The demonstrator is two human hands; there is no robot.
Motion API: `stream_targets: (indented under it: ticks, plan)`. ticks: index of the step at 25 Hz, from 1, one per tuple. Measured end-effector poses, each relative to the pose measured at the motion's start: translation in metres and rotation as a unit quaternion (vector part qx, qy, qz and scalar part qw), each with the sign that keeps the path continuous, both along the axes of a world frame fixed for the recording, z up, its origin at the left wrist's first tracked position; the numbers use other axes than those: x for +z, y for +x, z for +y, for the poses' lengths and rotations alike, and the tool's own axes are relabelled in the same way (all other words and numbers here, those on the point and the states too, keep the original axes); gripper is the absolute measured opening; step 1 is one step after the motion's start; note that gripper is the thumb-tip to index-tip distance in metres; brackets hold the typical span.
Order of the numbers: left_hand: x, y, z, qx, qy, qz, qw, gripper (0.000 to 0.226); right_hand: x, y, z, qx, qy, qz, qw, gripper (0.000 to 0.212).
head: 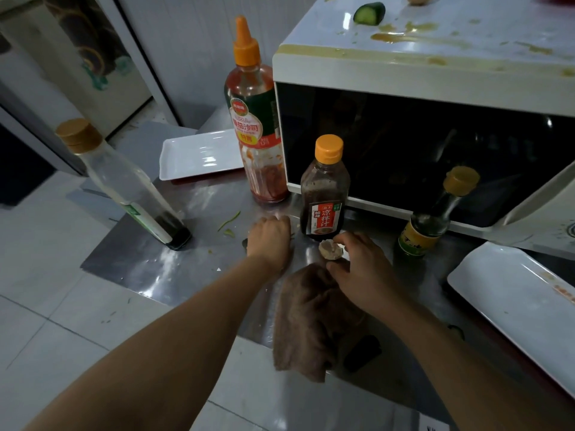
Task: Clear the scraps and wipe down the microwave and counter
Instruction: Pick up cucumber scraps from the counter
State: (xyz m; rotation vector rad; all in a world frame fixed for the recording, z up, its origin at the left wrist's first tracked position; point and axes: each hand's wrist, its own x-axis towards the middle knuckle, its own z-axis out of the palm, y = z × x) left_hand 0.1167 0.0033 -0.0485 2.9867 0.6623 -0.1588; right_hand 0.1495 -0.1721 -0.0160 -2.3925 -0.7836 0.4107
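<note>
— While the right hand pinches a pale scrap between thumb and fingertips, where's the cloth?

— The brown cloth sits just under that hand, draped over the counter's front edge. It looks soft and limp; bunch it in the middle, I'd say. The scrap looks light and crumbly, so a gentle pinch suits it.

— And the left hand?

— Knuckles up on the steel, fingers curled under; whether it grips anything, I cannot tell. Green peel slivers lie just beyond it.

— Obstacles?

— Plenty! The dressing bottle stands right behind the scrap, the ketchup bottle at the microwave's left corner, a dark bottle before its door. Tall and easily tipped, I'd judge. Up top: sauce smears and a cucumber end.
</note>
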Motion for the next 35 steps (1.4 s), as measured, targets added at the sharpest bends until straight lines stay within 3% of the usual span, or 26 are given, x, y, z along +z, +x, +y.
stream_targets:
  ticks: [6,11,17,26,35]
  plan:
    - [0.002,0.003,0.002,-0.036,0.023,0.031,0.999,0.029,0.003,-0.004,0.004,-0.002,-0.018,-0.008,1.000,0.043]
    - [0.016,-0.017,0.018,-0.027,-0.076,-0.019,0.997,0.020,0.010,-0.013,0.009,-0.004,-0.018,-0.010,1.000,0.043]
    - [0.036,-0.046,0.056,0.007,-0.134,-0.057,0.989,0.016,0.022,-0.032,0.031,0.010,-0.004,-0.013,1.000,0.044]
    - [0.020,-0.059,0.100,0.083,-0.163,-0.137,0.974,0.012,0.009,-0.031,0.069,0.024,-0.010,0.005,1.000,0.041]
    - [-0.004,-0.057,0.111,0.050,-0.174,-0.149,0.972,0.011,-0.001,-0.024,0.084,0.028,-0.016,0.009,0.999,0.043]
